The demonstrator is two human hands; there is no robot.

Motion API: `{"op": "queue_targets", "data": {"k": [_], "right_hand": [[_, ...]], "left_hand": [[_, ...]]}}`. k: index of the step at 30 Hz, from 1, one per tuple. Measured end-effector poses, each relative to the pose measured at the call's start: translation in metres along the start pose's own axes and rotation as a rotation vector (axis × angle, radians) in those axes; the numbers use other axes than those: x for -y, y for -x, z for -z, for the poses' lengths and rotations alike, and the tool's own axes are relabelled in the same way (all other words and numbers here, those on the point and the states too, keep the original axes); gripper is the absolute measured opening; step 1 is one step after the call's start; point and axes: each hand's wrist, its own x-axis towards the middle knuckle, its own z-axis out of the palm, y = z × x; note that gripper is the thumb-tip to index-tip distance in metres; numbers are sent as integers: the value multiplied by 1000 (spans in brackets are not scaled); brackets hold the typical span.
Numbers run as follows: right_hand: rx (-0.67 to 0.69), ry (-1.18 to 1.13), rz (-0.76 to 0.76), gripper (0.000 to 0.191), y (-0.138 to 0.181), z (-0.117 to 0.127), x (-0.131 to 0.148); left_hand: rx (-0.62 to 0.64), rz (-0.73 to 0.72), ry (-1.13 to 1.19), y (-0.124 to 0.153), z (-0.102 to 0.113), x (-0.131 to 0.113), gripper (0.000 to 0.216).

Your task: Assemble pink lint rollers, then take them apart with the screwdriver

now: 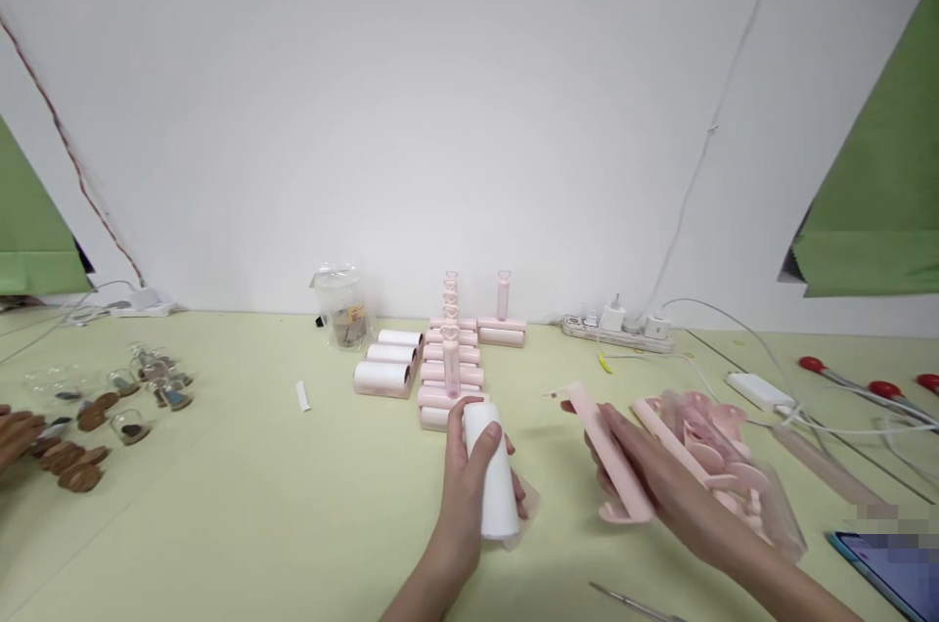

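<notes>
My left hand (464, 490) is closed around a white paper roll (493, 480), held just above the pale green table (256, 514). My right hand (652, 480) grips a pink plastic handle (608, 454), angled with its base toward me. The two hands are a short way apart, roll on the left, handle on the right. Just beyond the left hand stands a stack of pink rollers (449, 368) with heart-topped handles sticking up.
White rolls (385, 363) lie left of the stack. A clear bag of pink parts (723, 466) sits at right, near a power strip (616, 329), cables, red-tipped tools (843, 377) and a phone (891, 568). Small glass jars and corks (110, 412) lie far left, by another person's hand (15, 431).
</notes>
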Motion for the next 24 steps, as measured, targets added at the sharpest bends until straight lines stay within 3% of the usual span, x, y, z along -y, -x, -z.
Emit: {"op": "queue_targets", "data": {"k": [3,8,17,24], "right_hand": [[166,-272,-55,49,6,-32,21],[155,-427,-108,50,8,-72,28],[149,-413,-188,51,3,-80,21],[211,-294,-117,48,-1,-87,14]], "left_hand": [[-86,-58,35,1,-2,-2,40],[-214,-66,69,4,-6,-5,41],[-202,-29,-29,7,-9,-1,46],[-223,8,-21,7,-10,5,52]]}}
